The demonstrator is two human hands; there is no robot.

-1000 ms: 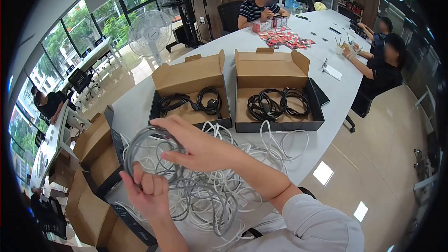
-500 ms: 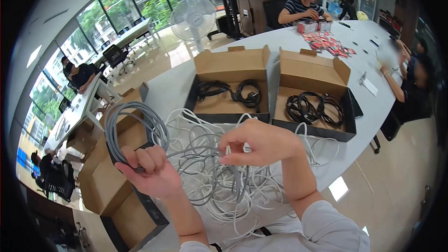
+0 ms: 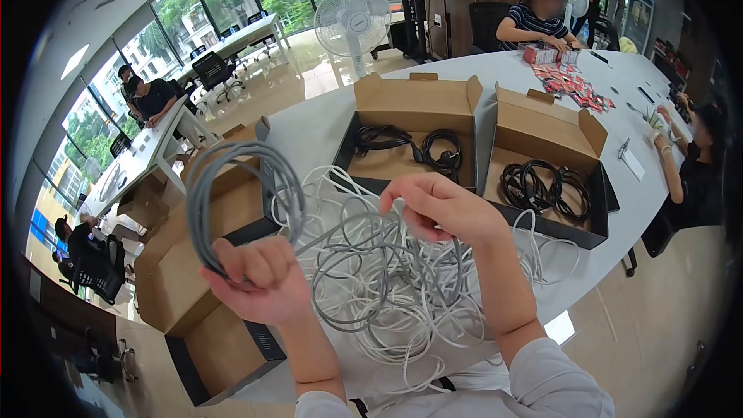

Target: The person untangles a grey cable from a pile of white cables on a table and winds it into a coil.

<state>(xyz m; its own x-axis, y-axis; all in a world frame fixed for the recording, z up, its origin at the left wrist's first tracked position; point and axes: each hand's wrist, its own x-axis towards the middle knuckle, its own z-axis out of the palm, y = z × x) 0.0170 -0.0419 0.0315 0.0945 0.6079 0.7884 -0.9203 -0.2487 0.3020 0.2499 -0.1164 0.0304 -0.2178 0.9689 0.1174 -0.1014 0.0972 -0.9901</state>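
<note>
My left hand (image 3: 259, 282) is closed around a coil of grey cable (image 3: 203, 209), whose loops stand up above the fingers. A grey strand runs from the coil across to my right hand (image 3: 445, 213), which is curled with its fingers bent round the cable; part of the grip is hidden. Grey cable also hangs down below the right hand. Under both hands lies a tangled heap of white cables (image 3: 387, 348) with grey loops mixed in.
Two open cardboard boxes, one behind (image 3: 414, 101) and one to the right (image 3: 542, 120), hold black cables (image 3: 542, 186). More open boxes (image 3: 220, 360) stand at left. Across the white table (image 3: 309, 128), a person (image 3: 534, 27) handles red packets (image 3: 573, 87). Another person (image 3: 696, 147) sits at right.
The view has shifted, so boxes and table appear further right. My right hand has moved right and turned, its fingers more curled. The left hand still holds the grey coil, raised slightly.
</note>
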